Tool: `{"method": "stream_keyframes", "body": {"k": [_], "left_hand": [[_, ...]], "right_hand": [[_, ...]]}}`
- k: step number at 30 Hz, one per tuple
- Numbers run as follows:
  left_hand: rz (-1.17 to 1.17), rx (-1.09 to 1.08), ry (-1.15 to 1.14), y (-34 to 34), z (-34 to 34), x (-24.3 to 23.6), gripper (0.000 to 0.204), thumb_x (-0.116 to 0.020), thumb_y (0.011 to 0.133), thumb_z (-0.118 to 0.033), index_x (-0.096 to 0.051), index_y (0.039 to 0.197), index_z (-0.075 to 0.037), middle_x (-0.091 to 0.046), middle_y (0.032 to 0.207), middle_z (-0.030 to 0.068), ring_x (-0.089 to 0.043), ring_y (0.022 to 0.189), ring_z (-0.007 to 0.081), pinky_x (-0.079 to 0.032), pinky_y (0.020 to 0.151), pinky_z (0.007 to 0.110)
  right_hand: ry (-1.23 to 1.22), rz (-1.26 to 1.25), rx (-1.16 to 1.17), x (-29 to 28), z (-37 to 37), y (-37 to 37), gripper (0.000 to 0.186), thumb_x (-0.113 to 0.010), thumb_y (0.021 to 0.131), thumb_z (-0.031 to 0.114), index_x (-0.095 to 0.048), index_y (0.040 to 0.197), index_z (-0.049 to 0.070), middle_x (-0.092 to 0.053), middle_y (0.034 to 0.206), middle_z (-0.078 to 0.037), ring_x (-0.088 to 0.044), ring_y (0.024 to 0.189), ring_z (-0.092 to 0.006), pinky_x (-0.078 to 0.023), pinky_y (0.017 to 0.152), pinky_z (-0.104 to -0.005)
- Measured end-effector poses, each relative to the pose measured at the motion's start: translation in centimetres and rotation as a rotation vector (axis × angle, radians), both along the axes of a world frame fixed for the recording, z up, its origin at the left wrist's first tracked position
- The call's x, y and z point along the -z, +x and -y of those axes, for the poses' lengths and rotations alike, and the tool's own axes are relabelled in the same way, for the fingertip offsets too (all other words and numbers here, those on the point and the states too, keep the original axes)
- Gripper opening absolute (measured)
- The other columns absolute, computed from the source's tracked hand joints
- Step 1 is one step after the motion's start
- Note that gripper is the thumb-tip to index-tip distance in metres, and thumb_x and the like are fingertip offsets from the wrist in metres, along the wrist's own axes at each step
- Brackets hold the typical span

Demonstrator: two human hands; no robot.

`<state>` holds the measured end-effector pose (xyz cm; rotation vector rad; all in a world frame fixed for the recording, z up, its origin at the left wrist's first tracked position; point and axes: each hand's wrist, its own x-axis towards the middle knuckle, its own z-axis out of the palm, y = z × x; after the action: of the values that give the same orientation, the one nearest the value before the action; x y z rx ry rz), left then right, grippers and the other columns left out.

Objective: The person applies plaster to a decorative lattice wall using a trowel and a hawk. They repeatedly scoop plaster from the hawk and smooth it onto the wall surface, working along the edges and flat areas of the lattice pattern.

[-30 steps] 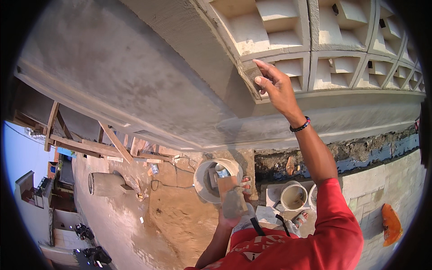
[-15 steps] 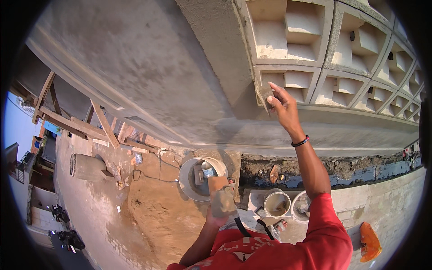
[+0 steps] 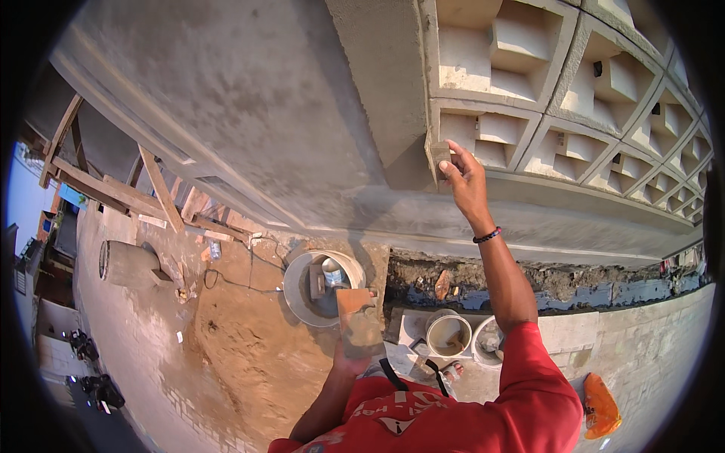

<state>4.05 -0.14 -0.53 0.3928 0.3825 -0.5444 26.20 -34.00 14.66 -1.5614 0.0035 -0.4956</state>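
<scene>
My right hand (image 3: 467,180) is raised to the lower corner of the white breeze-block screen (image 3: 483,51), pinching a small flat grey-brown piece (image 3: 442,155) against the rendered edge (image 3: 385,90) beside the blocks. Low in the view, my left hand (image 3: 346,359) grips a flat rectangular wooden board (image 3: 352,300), whose lower part carries grey mortar (image 3: 362,332). Behind the board stands a wide round tub (image 3: 298,306) holding a white cylinder and a block-shaped item.
A muddy drain (image 3: 483,298) follows the wall foot. Two buckets (image 3: 445,334) stand near my sandalled foot. An orange sack (image 3: 600,404) lies right; sand (image 3: 249,340), cables and a concrete cylinder (image 3: 128,264) lie left. Wooden framing (image 3: 158,189) leans left; motorbikes (image 3: 98,389) are farther off.
My head's view has shifted, so the ground scene sits farther left. My right hand has shifted slightly on the corner with the small piece; my left hand still holds the board low.
</scene>
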Motion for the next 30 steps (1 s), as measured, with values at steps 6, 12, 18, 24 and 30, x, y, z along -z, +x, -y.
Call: {"method": "stream_keyframes", "body": {"k": [6, 12, 18, 24, 30], "left_hand": [[0.046, 0.032, 0.004, 1.2, -0.3, -0.3, 0.062, -0.049, 0.093, -0.041, -0.035, 0.136, 0.000, -0.049, 0.127, 0.0146, -0.052, 0.113, 0.0213, -0.048, 0.093, 0.037], [0.064, 0.101, -0.088, 3.7, -0.6, -1.1, 0.050, -0.048, 0.094, -0.038, -0.043, 0.131, -0.004, -0.055, 0.120, 0.0095, -0.056, 0.107, 0.0212, -0.048, 0.090, 0.037], [0.028, 0.021, -0.048, 4.7, 0.1, -5.7, 0.049, -0.048, 0.094, -0.033, -0.041, 0.134, -0.005, -0.056, 0.119, 0.0079, -0.057, 0.106, 0.0202, -0.049, 0.089, 0.035], [0.079, -0.019, -0.087, 4.4, -1.0, -4.0, 0.045, -0.046, 0.093, -0.032, -0.046, 0.130, -0.006, -0.055, 0.123, 0.0096, -0.056, 0.110, 0.0231, -0.049, 0.089, 0.038], [-0.051, -0.018, -0.166, 2.0, -2.5, 4.0, 0.044, -0.051, 0.092, -0.027, -0.045, 0.131, -0.006, -0.054, 0.124, 0.0125, -0.053, 0.112, 0.0242, -0.046, 0.093, 0.037]], "right_hand": [[-0.002, 0.182, 0.293, 2.2, -3.3, -1.0, 0.037, -0.065, 0.080, 0.006, -0.057, 0.116, 0.002, -0.062, 0.096, -0.010, -0.060, 0.086, -0.0168, -0.049, 0.071, -0.0293], [-0.338, 0.394, 0.627, -5.7, -7.0, 2.2, 0.044, -0.063, 0.075, -0.001, -0.057, 0.119, 0.002, -0.050, 0.086, -0.012, -0.052, 0.079, -0.0244, -0.045, 0.073, -0.0358], [-0.634, 0.400, 0.627, -3.9, -9.0, 4.4, 0.052, -0.062, 0.072, -0.004, -0.055, 0.123, 0.003, -0.049, 0.091, -0.012, -0.047, 0.086, -0.0293, -0.042, 0.076, -0.0390], [-0.737, 0.389, 0.486, -3.9, -7.2, 1.6, 0.052, -0.064, 0.070, -0.004, -0.058, 0.121, 0.006, -0.048, 0.087, -0.012, -0.048, 0.082, -0.0272, -0.042, 0.075, -0.0383], [-1.054, 0.548, 0.559, -12.8, -3.8, 3.2, 0.046, -0.063, 0.073, 0.000, -0.058, 0.118, 0.008, -0.051, 0.090, -0.011, -0.049, 0.083, -0.0271, -0.045, 0.072, -0.0372]]}}
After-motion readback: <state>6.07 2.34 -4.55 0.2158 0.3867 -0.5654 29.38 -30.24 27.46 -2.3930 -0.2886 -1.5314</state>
